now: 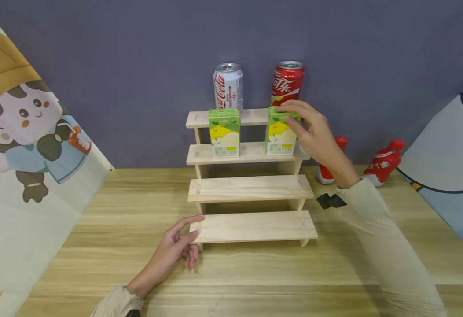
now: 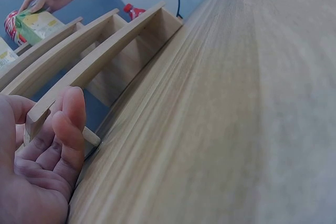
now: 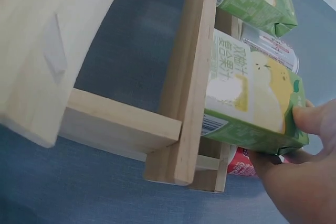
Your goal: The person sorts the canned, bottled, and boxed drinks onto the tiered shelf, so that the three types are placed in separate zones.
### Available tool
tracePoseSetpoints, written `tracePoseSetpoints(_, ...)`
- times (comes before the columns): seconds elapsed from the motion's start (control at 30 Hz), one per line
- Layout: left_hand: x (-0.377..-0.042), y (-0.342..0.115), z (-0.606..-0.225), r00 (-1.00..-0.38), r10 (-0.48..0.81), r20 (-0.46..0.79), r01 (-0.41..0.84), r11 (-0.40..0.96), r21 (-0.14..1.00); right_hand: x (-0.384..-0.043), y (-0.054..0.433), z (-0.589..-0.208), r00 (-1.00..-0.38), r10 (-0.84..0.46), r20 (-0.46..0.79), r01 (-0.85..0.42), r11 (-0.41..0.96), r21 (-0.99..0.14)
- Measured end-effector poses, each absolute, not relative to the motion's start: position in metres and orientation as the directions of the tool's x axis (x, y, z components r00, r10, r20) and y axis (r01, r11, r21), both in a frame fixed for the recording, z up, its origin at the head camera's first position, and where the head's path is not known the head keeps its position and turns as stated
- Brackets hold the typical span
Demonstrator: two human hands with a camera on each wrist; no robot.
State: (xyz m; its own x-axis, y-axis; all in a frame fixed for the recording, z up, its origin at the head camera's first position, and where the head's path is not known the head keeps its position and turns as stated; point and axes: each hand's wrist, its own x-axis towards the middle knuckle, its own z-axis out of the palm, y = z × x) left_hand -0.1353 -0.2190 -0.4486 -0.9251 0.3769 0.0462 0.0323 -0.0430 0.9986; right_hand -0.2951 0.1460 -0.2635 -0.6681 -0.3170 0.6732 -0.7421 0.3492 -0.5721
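The right hand (image 1: 319, 135) pinches the upper part of a green juice box (image 1: 280, 138) between thumb and fingers; that box stands upright toward the right end of the second step from the top. The left hand (image 1: 173, 249) grips the left end of the wooden rack's (image 1: 251, 187) bottom step. Left of the held box stands another juice box (image 1: 225, 135). Behind them, on the top step, are a white can (image 1: 228, 90) and a red can (image 1: 288, 83). Two red bottles (image 1: 384, 164) are on the bench (image 1: 144, 211).
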Motion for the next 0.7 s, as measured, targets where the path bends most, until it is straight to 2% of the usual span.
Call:
tracePoseSetpoints(0.17, -0.135, -0.219, -0.449, -0.926, 0.375, 0.050, 0.034, -0.049, 0.998, -0.292, 0.144, -0.266, -0.670, -0.295, 0.681, -0.740, 0.344, -0.579)
tracePoseSetpoints(0.33, -0.135, -0.219, -0.449, -0.927, 0.372, 0.054, 0.039, -0.048, 0.998, -0.288, 0.143, -0.271, -0.672, -0.238, 0.701, -0.716, 0.447, -0.535)
tracePoseSetpoints(0.7, -0.134, -0.218, -0.448, -0.925, 0.376, 0.056, 0.039, -0.052, 0.998, -0.283, 0.137, -0.294, -0.564, -0.208, 0.799, -0.732, 0.575, -0.366)
